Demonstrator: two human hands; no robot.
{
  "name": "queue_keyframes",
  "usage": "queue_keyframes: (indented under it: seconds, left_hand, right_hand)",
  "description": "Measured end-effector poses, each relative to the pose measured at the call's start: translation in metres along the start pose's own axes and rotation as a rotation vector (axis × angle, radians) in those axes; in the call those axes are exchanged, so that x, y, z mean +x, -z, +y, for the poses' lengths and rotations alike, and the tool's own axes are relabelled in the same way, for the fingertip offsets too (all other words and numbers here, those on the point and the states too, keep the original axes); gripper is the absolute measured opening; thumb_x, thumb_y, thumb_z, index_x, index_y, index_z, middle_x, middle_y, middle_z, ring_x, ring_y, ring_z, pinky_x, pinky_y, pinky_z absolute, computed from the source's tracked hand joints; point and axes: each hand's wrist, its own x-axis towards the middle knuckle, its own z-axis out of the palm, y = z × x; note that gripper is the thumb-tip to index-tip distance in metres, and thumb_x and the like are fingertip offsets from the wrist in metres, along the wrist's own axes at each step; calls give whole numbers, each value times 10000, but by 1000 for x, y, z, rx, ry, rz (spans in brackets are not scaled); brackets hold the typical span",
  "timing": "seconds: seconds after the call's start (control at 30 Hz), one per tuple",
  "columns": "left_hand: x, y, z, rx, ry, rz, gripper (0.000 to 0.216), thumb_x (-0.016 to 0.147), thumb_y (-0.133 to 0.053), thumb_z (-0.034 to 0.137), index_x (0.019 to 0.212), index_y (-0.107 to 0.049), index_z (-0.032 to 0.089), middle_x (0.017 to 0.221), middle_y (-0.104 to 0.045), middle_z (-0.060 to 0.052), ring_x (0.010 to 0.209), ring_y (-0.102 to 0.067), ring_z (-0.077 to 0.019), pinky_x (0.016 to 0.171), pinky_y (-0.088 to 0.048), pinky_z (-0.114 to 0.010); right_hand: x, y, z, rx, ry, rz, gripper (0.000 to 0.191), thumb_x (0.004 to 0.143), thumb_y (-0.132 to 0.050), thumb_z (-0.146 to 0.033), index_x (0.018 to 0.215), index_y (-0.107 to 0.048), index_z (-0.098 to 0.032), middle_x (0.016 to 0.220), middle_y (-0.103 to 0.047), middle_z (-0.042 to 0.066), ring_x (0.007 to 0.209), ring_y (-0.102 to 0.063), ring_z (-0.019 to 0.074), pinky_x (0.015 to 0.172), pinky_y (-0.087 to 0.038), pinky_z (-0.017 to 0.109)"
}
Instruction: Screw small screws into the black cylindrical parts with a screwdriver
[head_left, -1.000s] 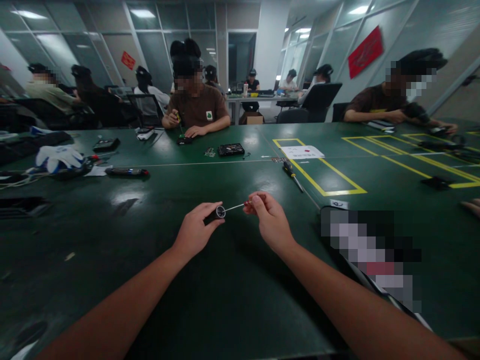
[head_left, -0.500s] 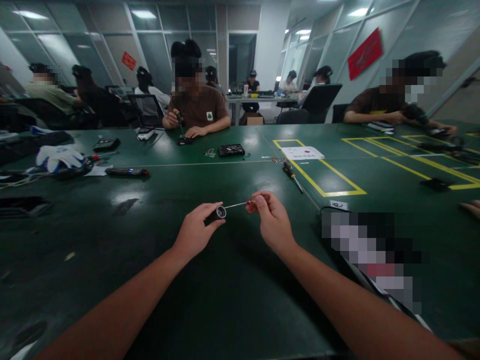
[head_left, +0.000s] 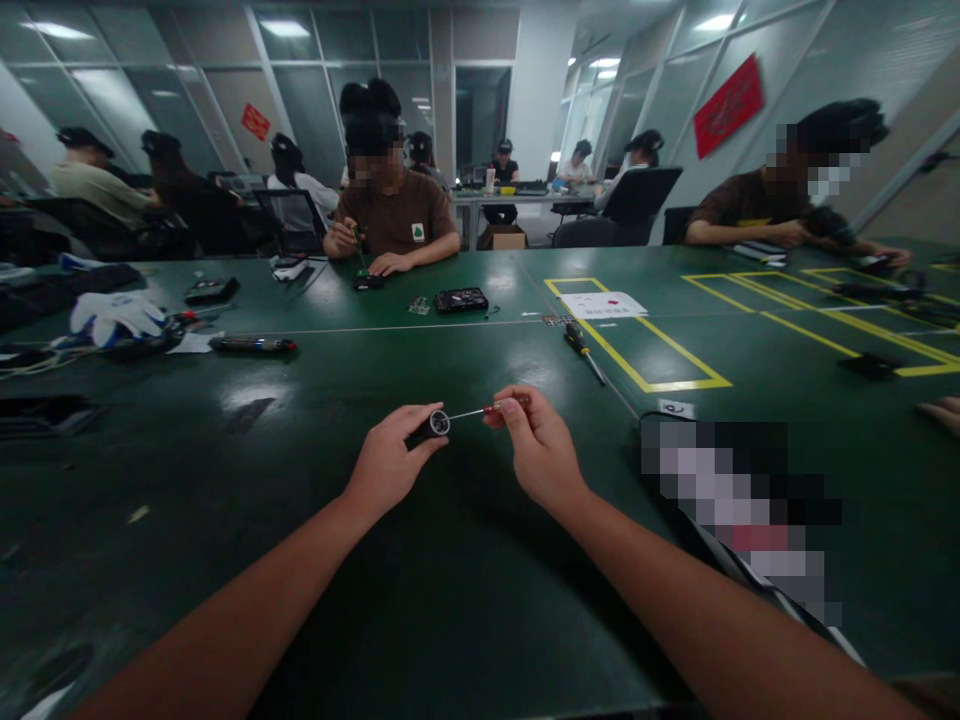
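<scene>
My left hand [head_left: 390, 460] is closed round a short black cylinder [head_left: 432, 426] with a silver-rimmed open end that faces right. My right hand [head_left: 534, 446] pinches the red end of a thin metal rod [head_left: 471, 412], a small bit or screwdriver shaft. The rod's tip sits at the mouth of the cylinder. Both hands hover just above the dark green table [head_left: 465, 560], near its middle.
A yellow-handled screwdriver [head_left: 584, 350] lies beyond my right hand beside a yellow taped rectangle [head_left: 660, 345] with a white paper [head_left: 604, 304]. White gloves [head_left: 116, 315] and a dark tool [head_left: 251, 344] lie far left. A blurred object [head_left: 742, 500] sits at right. Several people work across the table.
My right hand has shifted a little left and the rod's tip now reaches the cylinder's mouth. My left hand has barely moved.
</scene>
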Motion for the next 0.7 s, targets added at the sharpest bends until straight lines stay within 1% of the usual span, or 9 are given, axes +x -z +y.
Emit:
queue_keyframes:
  seconds: [0.1,0.23,0.33,0.47,0.7]
  left_hand:
    - [0,0,0,5,-11,2,417,892,-722,222,1306,-676,237,1288,-697,-61,1187,-650,-239,1083,-496,-458]
    - [0,-1,-2,2,-33,5,404,899,-715,220,1302,-676,234,1287,-699,-64,1189,-650,-238,1081,-497,-456]
    - [0,0,-3,14,-25,8,410,904,-714,220,1311,-672,230,1294,-697,-65,1199,-644,-238,1085,-491,-456]
    - [0,0,-1,30,-20,-9,414,904,-720,231,1315,-671,237,1291,-700,-58,1204,-636,-245,1079,-486,-463]
    - [-1,-1,-1,48,-7,-11,420,900,-724,233,1316,-670,253,1302,-695,-52,1216,-630,-252,1076,-485,-468]
  right_hand:
    - [-1,0,-1,-50,20,16,214,1036,-508,-438,1055,-618,-256,910,-725,26,849,-713,200,806,-542,361]
    - [-1,1,-3,-130,33,1,210,1042,-492,-426,1049,-611,-253,892,-737,30,837,-724,211,793,-534,368]
    - [-2,1,-5,-139,42,-15,197,1043,-495,-413,1048,-610,-252,896,-742,29,835,-732,211,785,-536,363]
    - [-4,1,-8,-134,69,-3,200,1045,-494,-423,1077,-609,-262,927,-753,33,870,-743,216,806,-542,366]
    - [-3,3,-9,-220,74,-19,183,1047,-489,-406,1074,-605,-268,908,-757,28,867,-750,227,790,-523,370]
